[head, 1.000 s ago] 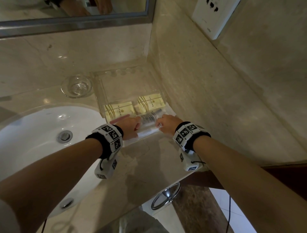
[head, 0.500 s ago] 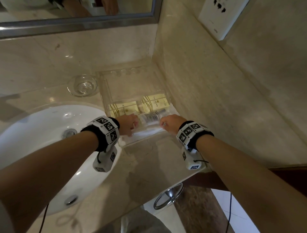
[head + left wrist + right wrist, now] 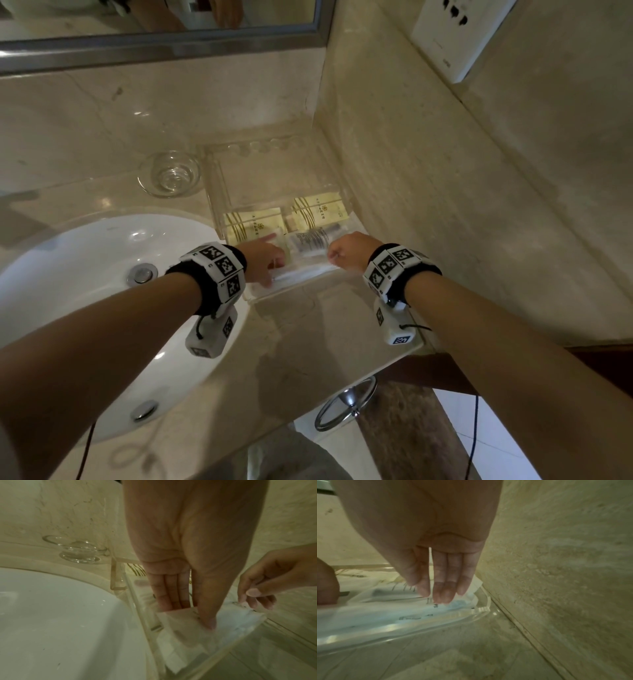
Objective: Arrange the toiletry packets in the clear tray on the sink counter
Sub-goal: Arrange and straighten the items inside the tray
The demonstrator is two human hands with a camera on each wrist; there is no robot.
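Note:
A clear tray sits on the counter in the corner beside the wall. Two yellow packets lie side by side across its middle. In front of them lies a clear packet with dark print, and a long white packet lies along the tray's front rim. My left hand holds the white packet's left end, thumb in front and straight fingers behind. My right hand pinches its right end with thumb and fingertips.
A small glass dish stands left of the tray. The white basin fills the left, its edge close to the tray. The stone side wall runs along the tray's right side. A mirror and wall outlet are above.
Both hands stay at the two ends of the packet at the tray's front; they have barely moved. The head view has shifted slightly.

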